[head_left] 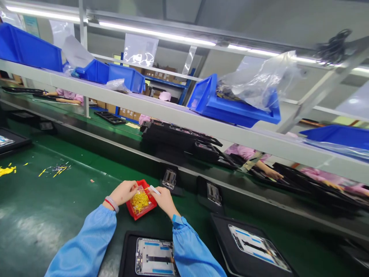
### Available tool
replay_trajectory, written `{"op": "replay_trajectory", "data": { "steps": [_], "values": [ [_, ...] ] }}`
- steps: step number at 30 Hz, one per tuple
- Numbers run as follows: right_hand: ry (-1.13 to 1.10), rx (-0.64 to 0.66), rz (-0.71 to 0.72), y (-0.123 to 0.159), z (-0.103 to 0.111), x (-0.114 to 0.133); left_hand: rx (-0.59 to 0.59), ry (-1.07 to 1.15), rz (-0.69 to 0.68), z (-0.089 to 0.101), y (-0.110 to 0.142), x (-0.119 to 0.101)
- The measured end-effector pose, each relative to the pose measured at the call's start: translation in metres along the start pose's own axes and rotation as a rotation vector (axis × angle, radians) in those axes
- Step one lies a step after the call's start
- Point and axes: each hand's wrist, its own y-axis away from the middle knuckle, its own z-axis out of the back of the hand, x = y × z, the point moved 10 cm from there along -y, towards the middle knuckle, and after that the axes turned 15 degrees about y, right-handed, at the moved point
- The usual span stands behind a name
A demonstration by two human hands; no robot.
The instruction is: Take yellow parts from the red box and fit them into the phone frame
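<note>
A small red bin (130, 211) stands on the green bench, holding a clear plastic bag with many small yellow pieces (140, 201). My left hand (123, 191) is over the bin's left side with its fingertips pinched together; what they hold, if anything, is too small to make out. My right hand (164, 201) is closed on a white stick-like tool (155, 189) at the bin's right rim. A tiny yellow bit shows near those fingertips. Below the bin, partly behind my right sleeve, lies an opened tablet-like device (155, 257) with blue strips in a black tray (127, 246).
Another device in a black tray (223, 234) sits at right. Smaller devices (169, 179) lie along the lower belt beyond. Yellow scraps (7, 170) and thin strips (59, 168) are at left. A shelf (161, 109) with blue bins (230, 109) crosses overhead; co-workers in pink sit behind it.
</note>
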Motion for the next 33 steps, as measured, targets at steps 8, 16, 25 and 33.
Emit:
{"op": "replay_trajectory", "data": {
  "steps": [8, 16, 25, 33],
  "values": [
    [-0.21, 0.048, 0.059, -0.001, -0.014, 0.016, 0.003, -0.03, -0.036, -0.004, 0.0, -0.004],
    [-0.287, 0.072, 0.046, -0.001, -0.014, 0.018, 0.019, -0.014, -0.043, -0.007, 0.0, -0.004],
    [-0.287, 0.099, 0.019, -0.002, -0.015, 0.016, 0.028, -0.002, -0.032, -0.007, 0.001, -0.003],
    [-0.231, 0.141, 0.007, -0.006, -0.023, 0.016, 0.022, 0.017, -0.013, -0.004, 0.001, -0.001]
  ]
}}
